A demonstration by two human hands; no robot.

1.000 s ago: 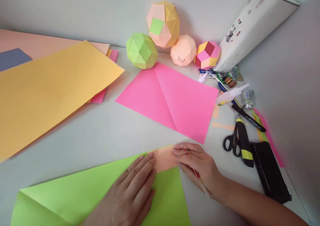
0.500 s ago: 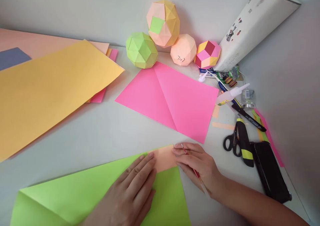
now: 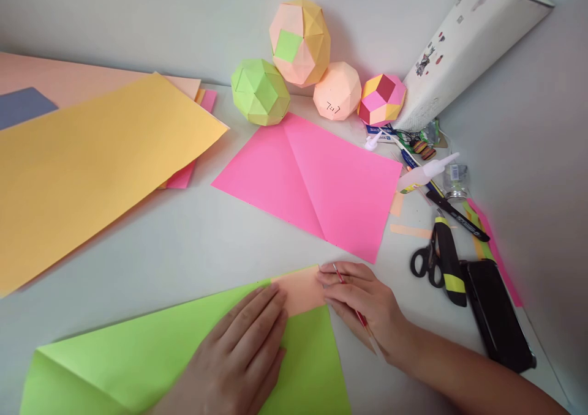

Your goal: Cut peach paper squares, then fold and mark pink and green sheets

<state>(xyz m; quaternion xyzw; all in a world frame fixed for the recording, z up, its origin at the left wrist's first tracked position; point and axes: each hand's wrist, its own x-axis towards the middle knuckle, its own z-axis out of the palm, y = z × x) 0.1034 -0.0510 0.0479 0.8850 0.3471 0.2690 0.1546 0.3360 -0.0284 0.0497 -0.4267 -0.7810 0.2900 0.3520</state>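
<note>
A folded lime green sheet (image 3: 138,354) lies at the near edge of the table. A small peach paper strip (image 3: 301,289) rests on its upper right corner. My left hand (image 3: 239,357) lies flat on the green sheet, fingers stretched out and together, their tips at the strip's left end. My right hand (image 3: 362,302) rests at the strip's right end, its fingers closed round a thin red and white pen (image 3: 356,311) whose tip points toward the strip.
A creased pink sheet (image 3: 312,185) lies in the middle. Large yellow and peach sheets (image 3: 82,158) spread at the left. Several paper polyhedra (image 3: 301,41) stand at the back. At the right are scissors (image 3: 425,259), a highlighter (image 3: 448,262), a black phone (image 3: 496,317), a glue bottle (image 3: 427,171) and a white box (image 3: 463,41).
</note>
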